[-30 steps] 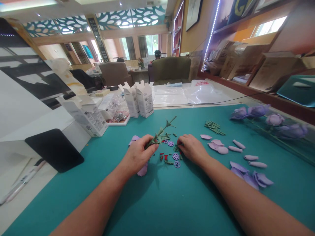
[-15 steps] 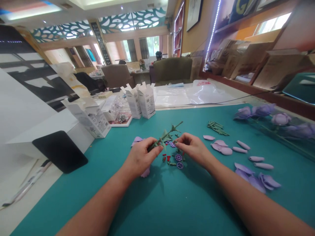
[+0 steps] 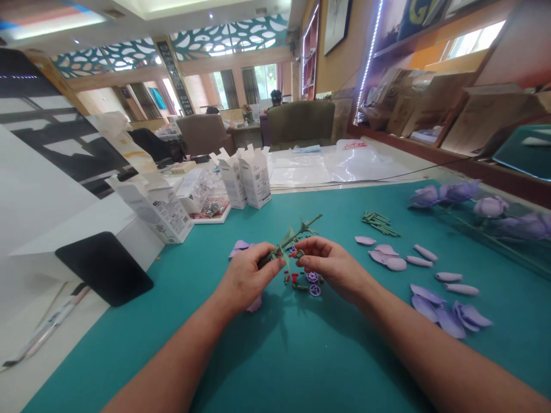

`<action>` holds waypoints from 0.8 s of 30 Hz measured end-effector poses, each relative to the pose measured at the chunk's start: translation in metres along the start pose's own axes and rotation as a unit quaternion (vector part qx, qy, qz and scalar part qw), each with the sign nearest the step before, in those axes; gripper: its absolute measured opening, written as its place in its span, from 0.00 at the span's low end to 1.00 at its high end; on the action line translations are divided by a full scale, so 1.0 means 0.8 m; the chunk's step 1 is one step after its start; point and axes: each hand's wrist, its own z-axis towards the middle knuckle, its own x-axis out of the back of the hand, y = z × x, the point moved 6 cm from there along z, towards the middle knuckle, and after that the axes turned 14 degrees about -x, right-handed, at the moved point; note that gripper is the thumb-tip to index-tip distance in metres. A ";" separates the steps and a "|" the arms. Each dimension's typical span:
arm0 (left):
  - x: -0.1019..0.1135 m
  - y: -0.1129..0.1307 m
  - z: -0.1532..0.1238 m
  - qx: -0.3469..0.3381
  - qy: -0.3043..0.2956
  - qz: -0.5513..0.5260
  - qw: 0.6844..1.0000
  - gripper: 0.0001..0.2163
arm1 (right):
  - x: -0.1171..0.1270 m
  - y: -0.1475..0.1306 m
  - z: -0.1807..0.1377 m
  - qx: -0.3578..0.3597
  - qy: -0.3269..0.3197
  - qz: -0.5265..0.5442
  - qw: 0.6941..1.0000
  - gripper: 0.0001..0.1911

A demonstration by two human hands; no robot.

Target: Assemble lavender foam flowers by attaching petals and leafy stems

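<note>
My left hand (image 3: 247,281) grips a green plastic flower stem (image 3: 293,236) with small leaves, its tip pointing up and right. My right hand (image 3: 329,268) pinches a small green part (image 3: 298,254) at the stem. Just below my fingers lie purple toothed discs (image 3: 313,277) and small red pieces (image 3: 294,277) on the teal cutting mat (image 3: 150,338). Lilac foam petals (image 3: 239,248) poke out from beneath my left hand. More lilac petals (image 3: 386,253) lie to the right, beside a bundle of short green sticks (image 3: 379,223).
Finished purple flowers (image 3: 460,192) lie at the mat's far right. White cardboard boxes (image 3: 255,176) stand along its far edge, and a black tablet-like slab (image 3: 103,268) lies to the left. A seated person (image 3: 275,98) is far back.
My right hand has moved left and closed its fingers at the stem. The stem has tilted slightly, and the view has shifted a little.
</note>
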 end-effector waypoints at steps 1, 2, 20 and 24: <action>0.000 0.001 0.000 -0.002 0.000 0.001 1.000 0.12 | 0.000 0.001 0.000 -0.005 -0.002 -0.001 1.000 0.18; 0.000 0.001 0.000 -0.005 0.000 0.002 1.000 0.11 | -0.001 0.001 -0.001 -0.007 -0.004 -0.003 1.000 0.17; -0.002 0.005 0.001 -0.022 -0.009 -0.003 1.000 0.10 | -0.007 -0.002 -0.004 0.015 -0.031 0.023 0.999 0.15; -0.003 0.004 0.001 -0.025 -0.011 -0.004 1.000 0.11 | -0.008 -0.005 -0.006 0.020 -0.028 0.019 0.999 0.15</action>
